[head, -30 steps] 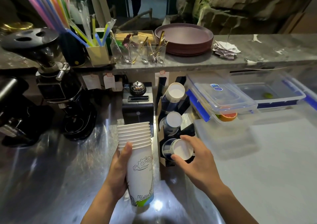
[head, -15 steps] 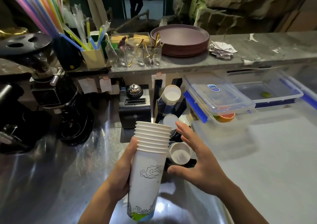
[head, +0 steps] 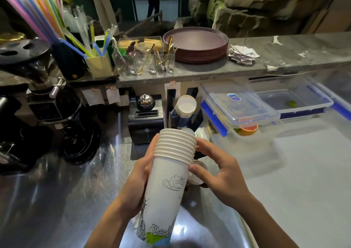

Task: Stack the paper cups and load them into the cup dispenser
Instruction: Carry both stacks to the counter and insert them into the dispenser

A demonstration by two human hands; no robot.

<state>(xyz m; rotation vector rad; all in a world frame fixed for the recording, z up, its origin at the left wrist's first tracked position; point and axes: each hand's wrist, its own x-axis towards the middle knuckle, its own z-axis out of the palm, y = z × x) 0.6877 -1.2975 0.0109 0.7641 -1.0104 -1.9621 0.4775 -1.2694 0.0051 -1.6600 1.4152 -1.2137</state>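
With your left hand (head: 141, 179) wrapped around the nested stack of white printed paper cups (head: 167, 175) at frame centre and your right hand (head: 218, 171) only pinching its rims, the tilted stack risked slipping apart short of the black cup dispenser (head: 191, 113).

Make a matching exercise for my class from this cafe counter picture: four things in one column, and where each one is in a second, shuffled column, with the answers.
Things
1. stack of paper cups
2. brown plates
3. service bell
4. grapefruit half

Places
A. on the black box at the back of the steel counter
B. held between the left hand and the right hand
C. inside the lower clear lidded box
D. on the upper stone shelf, right of the spoon holders

Pairs: 1-B, 2-D, 3-A, 4-C
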